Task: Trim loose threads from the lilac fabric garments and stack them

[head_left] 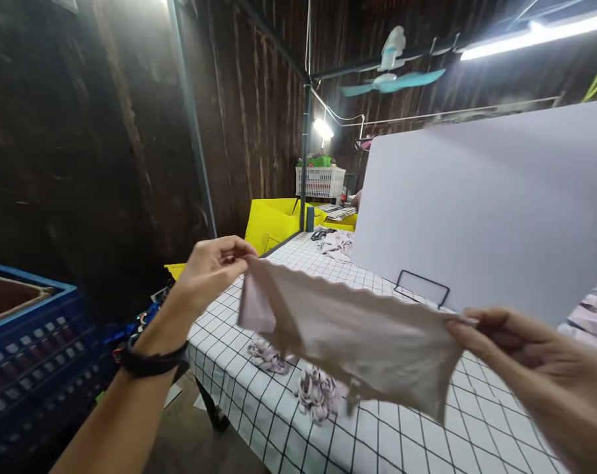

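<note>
In the head view, one table [263, 411] wore a white cloth with a black grid, and the one garment in hand, a beige piece with a scalloped edge [367, 322], was stretched in the air above it. The left hand [212, 263], with one black wristband [153, 362] on its wrist, pinched one upper corner between thumb and fingers; the right hand [530, 359] gripped the opposite upper corner likewise. Two small mauve bundles of looped fabric [318, 395] lay on the table near its front edge, partly beneath the garment. One large white panel [486, 204] stood upright on the table's right part, one black wire stand [426, 279] at its foot. Beyond the table's far end were one white crate [320, 182] and yellow containers [273, 220]; one blue crate [36, 349] stood left of the table, and one ceiling fan [389, 79] hung above and beyond it.
</note>
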`<action>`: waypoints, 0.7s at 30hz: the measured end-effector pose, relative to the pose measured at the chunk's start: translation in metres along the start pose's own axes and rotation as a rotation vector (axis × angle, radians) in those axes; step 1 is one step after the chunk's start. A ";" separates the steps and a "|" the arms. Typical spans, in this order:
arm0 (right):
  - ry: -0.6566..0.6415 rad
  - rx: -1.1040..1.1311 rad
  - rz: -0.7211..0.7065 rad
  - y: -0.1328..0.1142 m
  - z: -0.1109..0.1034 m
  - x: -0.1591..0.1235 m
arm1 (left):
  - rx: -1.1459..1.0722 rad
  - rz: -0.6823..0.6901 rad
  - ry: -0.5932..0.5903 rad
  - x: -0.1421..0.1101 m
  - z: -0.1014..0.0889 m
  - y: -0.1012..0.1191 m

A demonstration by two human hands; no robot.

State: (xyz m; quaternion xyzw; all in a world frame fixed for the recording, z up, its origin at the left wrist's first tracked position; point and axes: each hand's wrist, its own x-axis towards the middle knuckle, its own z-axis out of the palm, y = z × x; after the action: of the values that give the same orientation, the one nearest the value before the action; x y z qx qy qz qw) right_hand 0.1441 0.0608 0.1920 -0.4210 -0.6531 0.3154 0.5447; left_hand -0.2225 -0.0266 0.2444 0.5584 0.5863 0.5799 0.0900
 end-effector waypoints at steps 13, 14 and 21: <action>-0.194 -0.074 0.414 0.145 0.124 0.029 | 0.399 -0.356 -0.298 0.078 0.086 -0.189; -0.179 -0.106 0.409 0.149 0.124 0.033 | 0.420 -0.356 -0.306 0.081 0.092 -0.195; -0.150 -0.382 0.375 0.158 0.129 0.063 | 0.597 -0.353 -0.358 0.096 0.126 -0.217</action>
State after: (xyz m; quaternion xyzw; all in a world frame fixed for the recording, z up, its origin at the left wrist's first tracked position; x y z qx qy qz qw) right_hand 0.0477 0.1932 0.0556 -0.6052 -0.6499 0.3122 0.3375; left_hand -0.2813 0.1836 0.0872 0.5430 0.7914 0.2526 0.1226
